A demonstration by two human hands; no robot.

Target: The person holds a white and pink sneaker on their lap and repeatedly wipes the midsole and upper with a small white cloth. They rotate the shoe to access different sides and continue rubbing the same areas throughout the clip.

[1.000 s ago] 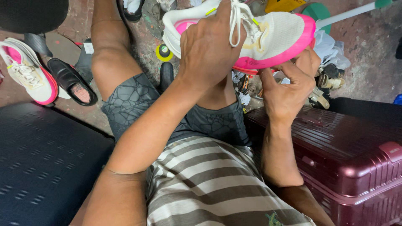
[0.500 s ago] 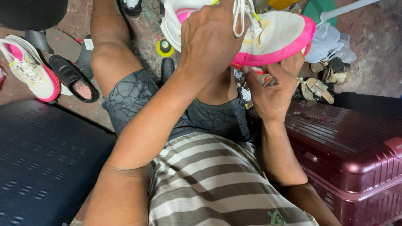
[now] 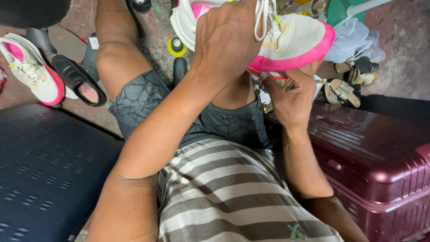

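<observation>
**A:** Your left hand [image 3: 226,38] is clamped over the top of the white-and-pink sneaker [image 3: 291,38], up in the top centre of the frame, with the white lace [image 3: 260,20] looped over your fingers. Your right hand [image 3: 291,96] sits just beneath it — fingers curled up against the pink sole edge, thumb pointing up at it. Whether that hand pinches a small tool I cannot tell; the shoe hides the fingertips.

**B:** So where's the risk for you?

**A:** The shoe hangs in the air, nothing under it but your knee. If your left grip loosens, I'd judge it tips toe-down towards the maroon suitcase [image 3: 371,152] at the lower right, or into the clutter of sandals [image 3: 342,92] at the right edge.

**B:** And the lace?

**A:** It's draped loosely — tug the shoe sideways and it could snag your fingers and jerk the shoe off line.

**B:** Anything else?

**A:** Your right fingers work partly out of sight under the sole, so a slip there would likely catch your own thumb.
</observation>
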